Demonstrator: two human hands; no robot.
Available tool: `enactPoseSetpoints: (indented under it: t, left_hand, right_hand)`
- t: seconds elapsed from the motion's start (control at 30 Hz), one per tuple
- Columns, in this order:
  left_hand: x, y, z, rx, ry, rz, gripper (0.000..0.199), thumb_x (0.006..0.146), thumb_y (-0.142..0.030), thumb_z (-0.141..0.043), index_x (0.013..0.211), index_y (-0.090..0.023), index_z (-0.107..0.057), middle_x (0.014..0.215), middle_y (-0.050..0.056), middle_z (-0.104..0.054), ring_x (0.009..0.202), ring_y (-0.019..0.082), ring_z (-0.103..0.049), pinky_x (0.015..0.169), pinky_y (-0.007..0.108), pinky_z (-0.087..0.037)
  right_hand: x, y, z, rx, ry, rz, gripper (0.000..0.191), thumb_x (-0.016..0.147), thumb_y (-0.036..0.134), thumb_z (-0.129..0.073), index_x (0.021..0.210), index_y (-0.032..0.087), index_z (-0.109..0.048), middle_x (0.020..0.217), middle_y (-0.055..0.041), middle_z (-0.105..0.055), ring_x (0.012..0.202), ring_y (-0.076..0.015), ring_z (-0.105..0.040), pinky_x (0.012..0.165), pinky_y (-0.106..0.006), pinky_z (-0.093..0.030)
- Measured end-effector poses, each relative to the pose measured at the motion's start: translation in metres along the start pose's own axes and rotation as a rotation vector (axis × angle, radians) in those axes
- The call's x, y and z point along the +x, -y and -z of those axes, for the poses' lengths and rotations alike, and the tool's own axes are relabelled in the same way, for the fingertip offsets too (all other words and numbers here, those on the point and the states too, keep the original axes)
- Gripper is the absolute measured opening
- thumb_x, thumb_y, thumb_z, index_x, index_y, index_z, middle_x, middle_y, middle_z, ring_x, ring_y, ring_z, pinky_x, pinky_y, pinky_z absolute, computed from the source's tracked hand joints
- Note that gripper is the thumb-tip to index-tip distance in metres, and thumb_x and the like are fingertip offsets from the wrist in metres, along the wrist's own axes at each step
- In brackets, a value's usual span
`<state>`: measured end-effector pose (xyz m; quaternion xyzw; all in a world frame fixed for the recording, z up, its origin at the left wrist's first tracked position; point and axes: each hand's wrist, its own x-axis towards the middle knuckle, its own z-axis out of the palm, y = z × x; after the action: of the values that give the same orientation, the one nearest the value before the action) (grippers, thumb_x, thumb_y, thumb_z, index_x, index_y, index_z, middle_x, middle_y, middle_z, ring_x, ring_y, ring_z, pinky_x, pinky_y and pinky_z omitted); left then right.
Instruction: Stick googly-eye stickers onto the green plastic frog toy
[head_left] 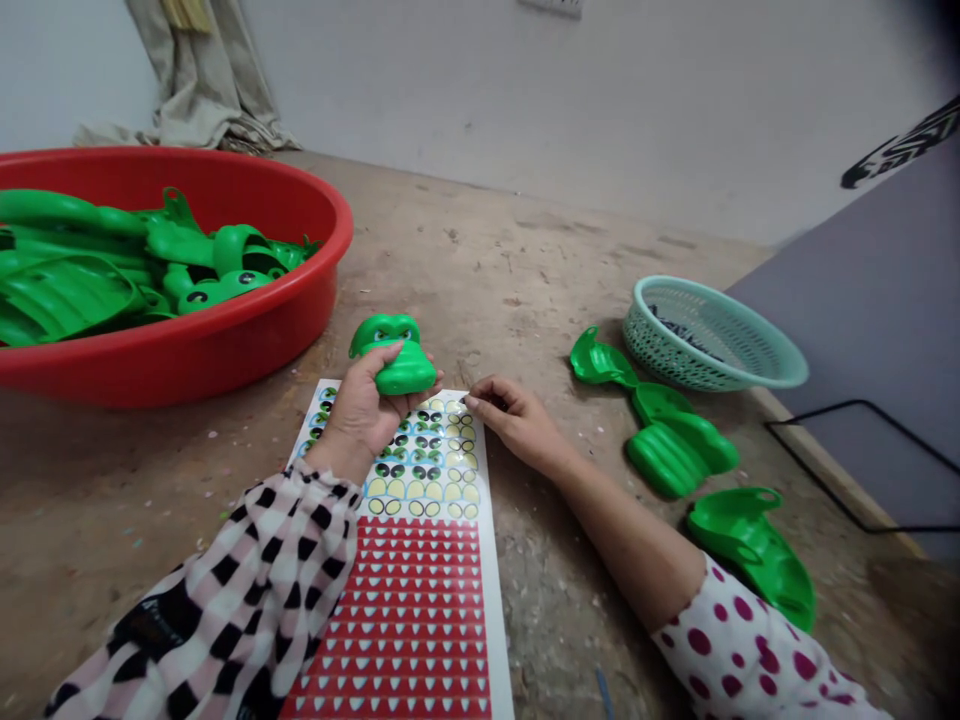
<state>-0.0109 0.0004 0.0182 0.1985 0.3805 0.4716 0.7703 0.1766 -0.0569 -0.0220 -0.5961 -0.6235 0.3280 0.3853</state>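
Noting my left hand clenched around a green toy, right hand pinched shut at the sticker sheet's edge.

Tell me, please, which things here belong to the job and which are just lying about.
Part of the job: green plastic toy in the left hand; eye sticker sheet by the right hand; green parts in the red tub; more green parts at right.
Lying about: teal basket; crumpled cloth.

No legible text. Sticker sheet bears only printed eyes and red-and-white teeth; black marks upper right, cut off, unreadable.
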Motion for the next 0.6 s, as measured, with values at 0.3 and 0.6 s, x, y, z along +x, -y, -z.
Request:
enactPoseSetpoints:
  t: [0.3,0.6]
  left_hand:
    - [0.002,0.0,0.002,0.045,-0.026,-0.036,0.013,0.085,-0.027,-0.056,0.095,-0.019,-0.06,0.081,0.004,-0.07,0.073,0.019,-0.07,0.073,0.035,-0.061]
    - [0.007,0.005,0.003,0.096,-0.025,-0.113,0.009,0.084,-0.025,-0.06,0.092,-0.021,-0.06,0.075,-0.001,-0.067,0.064,0.015,-0.067,0.065,0.03,-0.058]
  right_hand:
    - [-0.005,0.005,-0.009,-0.374,0.032,0.117,0.008,0.091,0.024,-0.056,0.093,0.022,-0.064,0.094,-0.004,-0.061,0.081,-0.0176,-0.058,0.069,-0.03,-0.043]
    - [-0.005,0.009,-0.018,-0.51,0.05,0.072,0.01,0.093,0.025,-0.056,0.093,0.022,-0.066,0.098,-0.0065,-0.062,0.083,-0.0197,-0.059,0.065,-0.03,-0.04]
